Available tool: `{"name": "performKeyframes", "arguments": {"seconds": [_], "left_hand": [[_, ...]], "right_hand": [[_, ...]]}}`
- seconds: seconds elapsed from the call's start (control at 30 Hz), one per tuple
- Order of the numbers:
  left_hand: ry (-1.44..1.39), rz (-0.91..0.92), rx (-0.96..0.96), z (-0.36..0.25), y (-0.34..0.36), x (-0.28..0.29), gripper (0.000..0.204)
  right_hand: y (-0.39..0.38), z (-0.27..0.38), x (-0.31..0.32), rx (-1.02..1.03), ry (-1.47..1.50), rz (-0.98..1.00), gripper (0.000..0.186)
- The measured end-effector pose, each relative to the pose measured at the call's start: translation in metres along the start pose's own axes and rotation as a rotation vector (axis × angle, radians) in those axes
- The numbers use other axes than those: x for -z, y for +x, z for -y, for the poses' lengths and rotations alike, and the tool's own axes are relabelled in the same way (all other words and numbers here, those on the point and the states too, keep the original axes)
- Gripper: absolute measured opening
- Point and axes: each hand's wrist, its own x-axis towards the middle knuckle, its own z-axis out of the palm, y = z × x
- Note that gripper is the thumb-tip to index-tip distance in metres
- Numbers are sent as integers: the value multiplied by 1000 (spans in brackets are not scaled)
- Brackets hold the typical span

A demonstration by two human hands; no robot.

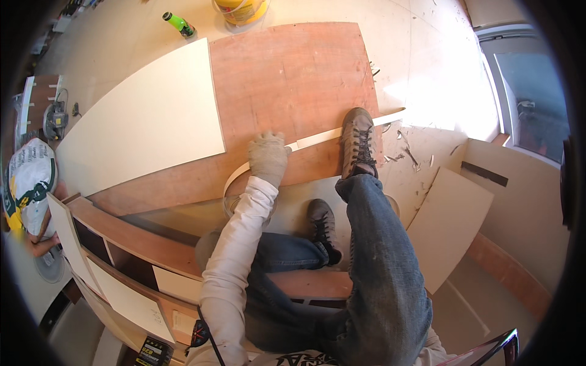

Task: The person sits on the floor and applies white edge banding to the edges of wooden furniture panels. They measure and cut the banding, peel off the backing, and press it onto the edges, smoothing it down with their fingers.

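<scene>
Head cam has a long, thin, off-white flexible strip (pixel 320 139) lying over a big reddish-brown plywood sheet (pixel 287 79), with the left hand (pixel 268 158) in its dusty beige work glove right on top of it. So no gap to cross: the strip runs directly under the fingers. They look curled down over it, but the tips are hidden, so I can't tell if they're pinching it or just pressing.

Main thing imo is the long axis. From the glove it heads off to the right and slightly away from the person, goes out of sight beneath a grey-brown lace-up shoe (pixel 359 137), then pokes out past the sheet's right edge. On the other side of the glove it bends back toward the person in a loose curl beside the forearm. The forearm comes up at a steep angle to that line, not along it.

Left is clearly the nearer hand. Right one's out of sight, just a bit of pale sleeve (pixel 434 349) at the lower edge.
</scene>
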Motion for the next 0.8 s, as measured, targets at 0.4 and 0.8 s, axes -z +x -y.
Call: {"name": "performKeyframes", "arguments": {"seconds": [0.4, 0.8], "left_hand": [[-46, -262, -173, -24, -8, -47, 42], [-186, -201, -162, -20, 4, -44, 30]], "right_hand": [[-15, 189, -155, 554, 46, 1, 62], [82, 331, -177, 1068, -32, -376, 78]]}}
